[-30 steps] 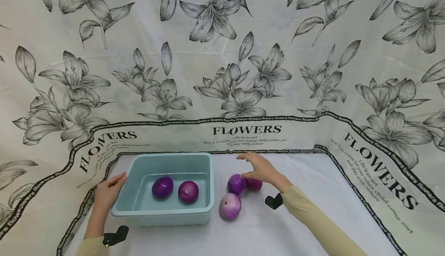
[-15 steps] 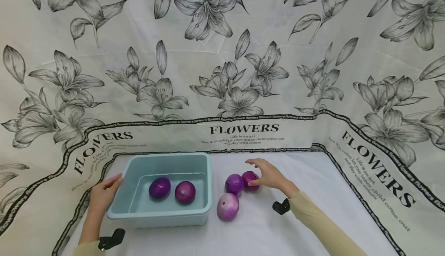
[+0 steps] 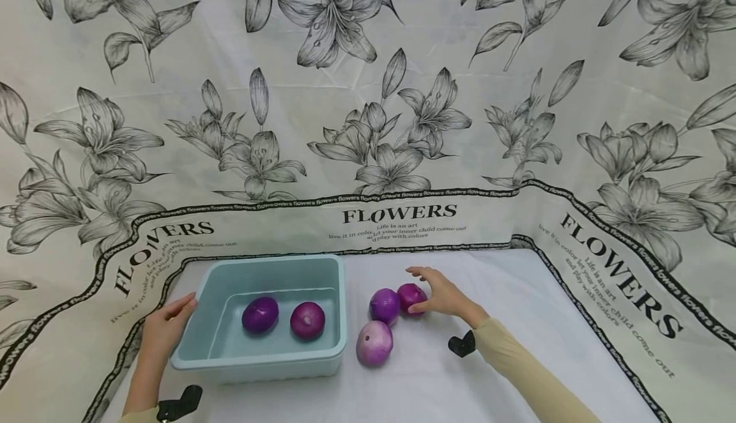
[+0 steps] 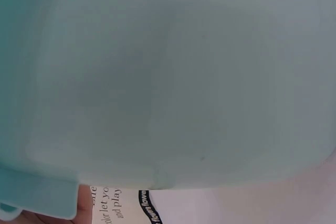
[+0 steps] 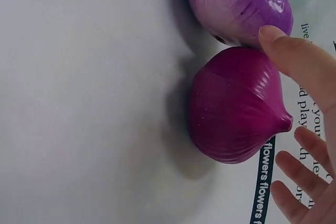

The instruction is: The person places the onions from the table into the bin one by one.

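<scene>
My left hand (image 3: 163, 327) holds the left rim of a light blue plastic tub (image 3: 264, 362), fingertips at its edge. In the left wrist view the tub's wall (image 4: 173, 87) hides most of that hand. Inside the tub lie a dark purple onion (image 3: 260, 315) and a red onion (image 3: 307, 321). To its right, three onions sit close together on the cloth: a purple one (image 3: 384, 306), a pale pink-purple one (image 3: 375, 344) and a magenta one (image 3: 411, 298). My right hand (image 3: 444, 294) is spread over the magenta onion (image 5: 236, 106), thumb and fingers apart around its pointed end.
White cloth (image 3: 437, 378) covers the table. A flower-printed curtain (image 3: 368, 123) with a lettered border stands along the back and both sides, close behind the tub. Black wrist cameras sit on both forearms.
My right hand has drawn back to the right, from over the purple onion to the magenta one. My left hand stays on the tub's rim, while the whole head view shifts slightly.
</scene>
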Motion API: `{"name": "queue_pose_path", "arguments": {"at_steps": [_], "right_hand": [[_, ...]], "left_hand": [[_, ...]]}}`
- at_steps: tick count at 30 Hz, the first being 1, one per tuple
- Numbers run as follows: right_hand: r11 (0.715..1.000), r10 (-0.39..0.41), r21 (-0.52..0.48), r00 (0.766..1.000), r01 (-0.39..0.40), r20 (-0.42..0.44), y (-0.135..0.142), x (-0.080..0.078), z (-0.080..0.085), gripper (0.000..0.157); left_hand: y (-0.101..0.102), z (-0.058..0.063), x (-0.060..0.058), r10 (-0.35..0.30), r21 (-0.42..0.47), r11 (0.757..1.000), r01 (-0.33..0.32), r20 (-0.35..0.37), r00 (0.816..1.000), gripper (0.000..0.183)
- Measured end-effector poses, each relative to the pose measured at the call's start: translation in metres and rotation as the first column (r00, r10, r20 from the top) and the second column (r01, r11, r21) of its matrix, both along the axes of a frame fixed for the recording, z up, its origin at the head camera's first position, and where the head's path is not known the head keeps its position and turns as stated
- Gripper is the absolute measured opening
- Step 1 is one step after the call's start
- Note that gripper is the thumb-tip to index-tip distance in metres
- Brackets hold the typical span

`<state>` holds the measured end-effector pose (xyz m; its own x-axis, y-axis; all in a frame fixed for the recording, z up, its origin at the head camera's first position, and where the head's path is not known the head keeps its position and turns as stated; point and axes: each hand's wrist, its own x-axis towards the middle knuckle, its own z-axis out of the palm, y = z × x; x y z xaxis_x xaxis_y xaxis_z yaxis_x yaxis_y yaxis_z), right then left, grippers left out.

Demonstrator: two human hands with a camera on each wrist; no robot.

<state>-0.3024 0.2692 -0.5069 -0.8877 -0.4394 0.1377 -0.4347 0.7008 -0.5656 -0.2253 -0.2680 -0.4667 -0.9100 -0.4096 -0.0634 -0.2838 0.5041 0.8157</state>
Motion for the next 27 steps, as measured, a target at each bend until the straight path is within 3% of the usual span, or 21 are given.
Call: {"name": "queue_pose_path", "arguments": {"at_steps": [16,27], "right_hand": [[0.983,0.019,-0.183,0.995,0.000,0.101,0.005,-0.010,-0.030,0.096],[0.982,0.013,-0.187,0.984,0.021,0.175,-0.002,-0.017,-0.047,0.101]], "left_hand": [[-0.001,-0.001,-0.002,0.012,0.022,1.000,-0.012,0.007,1.000,0.053],[0.000,0.001,-0.002,0.016,0.032,0.999,-0.016,0.009,1.000,0.052]]}}
